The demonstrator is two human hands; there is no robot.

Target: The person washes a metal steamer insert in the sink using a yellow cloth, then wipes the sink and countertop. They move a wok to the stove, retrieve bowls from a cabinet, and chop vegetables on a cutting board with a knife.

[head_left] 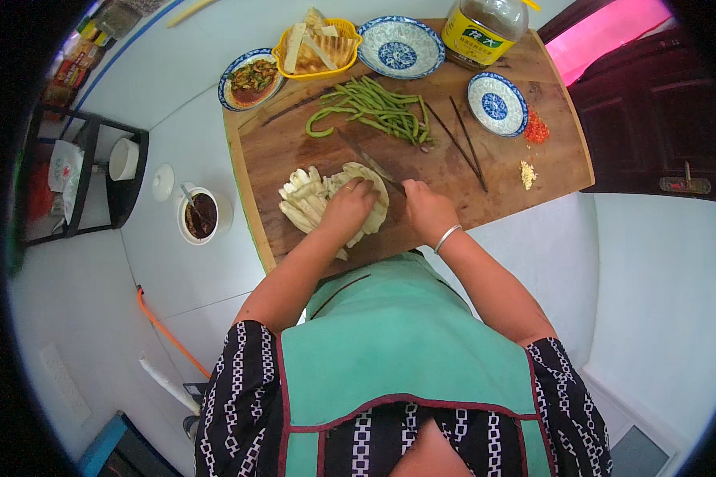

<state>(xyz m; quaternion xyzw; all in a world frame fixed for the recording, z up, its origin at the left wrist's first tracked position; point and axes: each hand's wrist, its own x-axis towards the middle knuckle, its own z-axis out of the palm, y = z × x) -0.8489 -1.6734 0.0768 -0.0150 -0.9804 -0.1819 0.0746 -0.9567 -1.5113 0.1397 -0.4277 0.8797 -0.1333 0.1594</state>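
My left hand (348,208) presses down on a pale sliced vegetable (314,199) lying on the wooden cutting board (485,199). My right hand (427,211) grips a knife (370,163) whose blade angles up and left, its edge beside the uncut part of the vegetable under my left fingers. Cut pale strips are piled to the left of my left hand. A metal bangle sits on my right wrist.
Green beans (378,107) and dark chopsticks (468,143) lie further back on the board. A yellow basket (318,48), three blue-patterned dishes, an oil bottle (484,28), chopped red chilli (536,129) and minced garlic (527,174) are around. A white cup of dark sauce (200,216) stands left.
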